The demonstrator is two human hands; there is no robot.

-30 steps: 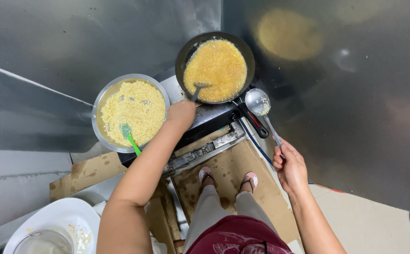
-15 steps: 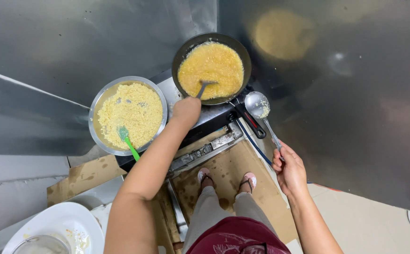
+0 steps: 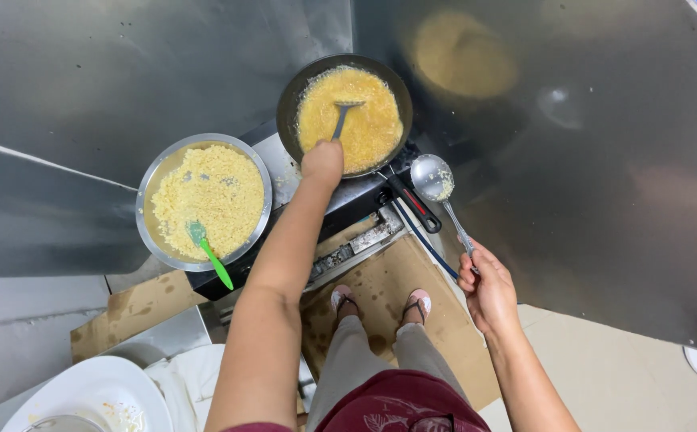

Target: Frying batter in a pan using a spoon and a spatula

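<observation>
A dark frying pan (image 3: 292, 92) full of yellow batter-like food sits on a stove. My left hand (image 3: 322, 162) grips the handle of a dark spatula (image 3: 342, 116) whose blade rests in the pan's food. My right hand (image 3: 487, 284) holds a metal ladle (image 3: 432, 178) by its handle, its bowl hovering just right of the pan's black handle (image 3: 412, 204). To the left stands a metal bowl (image 3: 150, 192) of yellow crumbly food with a green spatula (image 3: 207, 252) lying in it.
Steel wall panels surround the stove. Brown cardboard (image 3: 380, 296) covers the floor under my sandalled feet (image 3: 380, 302). A white plate (image 3: 84, 394) with food scraps lies at the lower left beside a white cloth.
My left hand has pushed the spatula farther into the pan, toward its middle. The right hand with the ladle has stayed about where it was.
</observation>
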